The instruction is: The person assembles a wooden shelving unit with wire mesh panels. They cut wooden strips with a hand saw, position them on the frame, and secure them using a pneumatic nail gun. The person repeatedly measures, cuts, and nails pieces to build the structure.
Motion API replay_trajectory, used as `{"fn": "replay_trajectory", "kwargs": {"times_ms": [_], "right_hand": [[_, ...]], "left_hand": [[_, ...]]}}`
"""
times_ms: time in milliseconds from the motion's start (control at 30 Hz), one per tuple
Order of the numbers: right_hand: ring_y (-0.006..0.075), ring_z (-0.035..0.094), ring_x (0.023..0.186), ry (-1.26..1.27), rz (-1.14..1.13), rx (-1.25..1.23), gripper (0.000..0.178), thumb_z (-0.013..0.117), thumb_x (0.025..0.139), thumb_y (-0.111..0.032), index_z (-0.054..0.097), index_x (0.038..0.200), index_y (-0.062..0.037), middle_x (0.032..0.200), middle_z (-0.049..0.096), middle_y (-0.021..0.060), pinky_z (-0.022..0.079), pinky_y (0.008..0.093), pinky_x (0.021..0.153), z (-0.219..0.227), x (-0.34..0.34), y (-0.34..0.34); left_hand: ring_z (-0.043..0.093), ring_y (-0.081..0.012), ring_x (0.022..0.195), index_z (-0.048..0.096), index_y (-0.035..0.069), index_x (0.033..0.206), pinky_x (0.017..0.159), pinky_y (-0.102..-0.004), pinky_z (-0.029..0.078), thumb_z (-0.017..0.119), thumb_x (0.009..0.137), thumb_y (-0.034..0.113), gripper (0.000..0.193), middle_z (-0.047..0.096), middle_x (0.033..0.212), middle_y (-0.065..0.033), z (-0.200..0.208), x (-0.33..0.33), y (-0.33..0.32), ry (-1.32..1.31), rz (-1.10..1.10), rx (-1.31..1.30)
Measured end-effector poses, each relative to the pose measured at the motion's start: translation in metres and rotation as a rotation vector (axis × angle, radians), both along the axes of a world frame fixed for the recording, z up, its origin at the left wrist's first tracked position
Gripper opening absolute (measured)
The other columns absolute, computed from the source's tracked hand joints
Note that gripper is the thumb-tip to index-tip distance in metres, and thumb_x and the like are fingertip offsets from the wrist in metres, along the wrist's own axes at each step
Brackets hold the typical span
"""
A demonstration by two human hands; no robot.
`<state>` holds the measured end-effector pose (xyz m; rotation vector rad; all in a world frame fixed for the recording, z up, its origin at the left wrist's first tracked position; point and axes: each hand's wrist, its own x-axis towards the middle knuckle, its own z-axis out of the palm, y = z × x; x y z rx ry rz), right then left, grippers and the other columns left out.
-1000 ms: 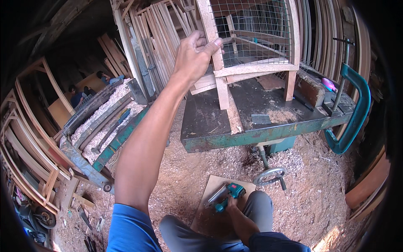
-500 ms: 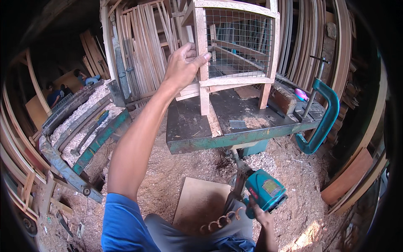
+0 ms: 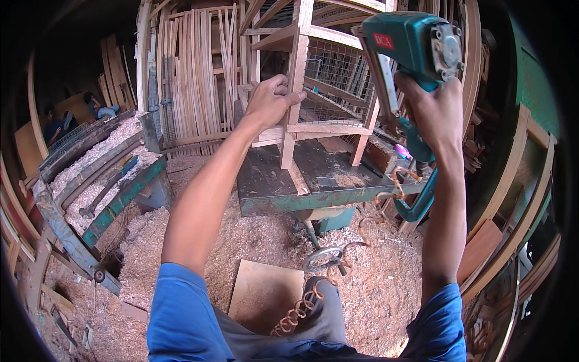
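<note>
A wooden frame (image 3: 296, 66) with wire mesh (image 3: 330, 65) across its front stands on a dark metal-topped bench. My left hand (image 3: 271, 104) grips the frame's near left post, thumb on its front face and fingers bent behind it. In my right hand (image 3: 439, 111) is a teal nail gun (image 3: 415, 45), lifted beside the frame's upper right and partly covering it. An orange coiled air hose (image 3: 363, 229) runs from the gun down toward my lap.
The bench (image 3: 265, 206) has a green front edge, with a teal clamp (image 3: 419, 208) at its right. A handwheel (image 3: 322, 258) sits below. Wood shavings cover the floor around a board (image 3: 265, 292). A second machine (image 3: 114, 211) stands left; timber strips (image 3: 202, 78) lean behind.
My right hand has raised the nail gun from beside my knee to the frame's upper right, drawing the hose up. The frame has tilted or turned slightly, with my left hand still on its post.
</note>
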<state>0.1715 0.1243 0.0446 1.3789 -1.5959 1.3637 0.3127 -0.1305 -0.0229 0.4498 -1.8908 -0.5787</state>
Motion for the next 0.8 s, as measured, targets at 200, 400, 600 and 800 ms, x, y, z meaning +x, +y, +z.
{"fn": "replay_trajectory", "kwargs": {"times_ms": [200, 400, 600, 800], "right_hand": [[0.0318, 0.07, 0.075, -0.046, 0.114, 0.102, 0.034, 0.07, 0.081, -0.022, 0.072, 0.096, 0.0077, 0.077, 0.07, 0.0238, 0.053, 0.0419, 0.079, -0.008, 0.014, -0.041], [0.0371, 0.07, 0.079, -0.032, 0.136, 0.093, 0.036, 0.07, 0.079, -0.022, 0.071, 0.099, 0.0073, 0.082, 0.07, 0.0267, 0.053, 0.0425, 0.08, -0.011, 0.013, -0.051], [0.0373, 0.07, 0.077, 0.004, 0.107, 0.079, 0.037, 0.071, 0.078, -0.023, 0.071, 0.097, 0.0088, 0.078, 0.069, 0.0275, 0.053, 0.0427, 0.079, -0.01, 0.023, -0.055], [0.0375, 0.07, 0.073, -0.076, 0.085, 0.161, 0.036, 0.071, 0.079, -0.024, 0.072, 0.091, 0.0096, 0.072, 0.068, 0.027, 0.053, 0.0426, 0.076, -0.003, 0.029, -0.055]], "left_hand": [[0.066, -0.0313, 0.114, 0.062, -0.005, 0.125, 0.096, -0.0374, 0.049, 0.079, 0.082, 0.034, 0.061, 0.066, 0.12, -0.0285, -0.001, 0.0, -0.005, 0.041, -0.05, 0.01], [0.065, -0.0319, 0.115, 0.055, -0.009, 0.133, 0.097, -0.037, 0.049, 0.079, 0.081, 0.033, 0.071, 0.065, 0.123, -0.0292, -0.002, 0.0, -0.004, 0.042, -0.035, 0.007], [0.064, -0.0325, 0.117, 0.051, -0.011, 0.137, 0.1, -0.0374, 0.049, 0.077, 0.081, 0.032, 0.075, 0.064, 0.125, -0.03, 0.0, 0.001, -0.007, -0.002, -0.035, -0.016], [0.063, -0.0337, 0.12, 0.05, -0.012, 0.138, 0.103, -0.0392, 0.047, 0.076, 0.081, 0.034, 0.078, 0.063, 0.127, -0.0301, -0.001, 0.001, -0.008, -0.01, -0.033, 0.013]]}}
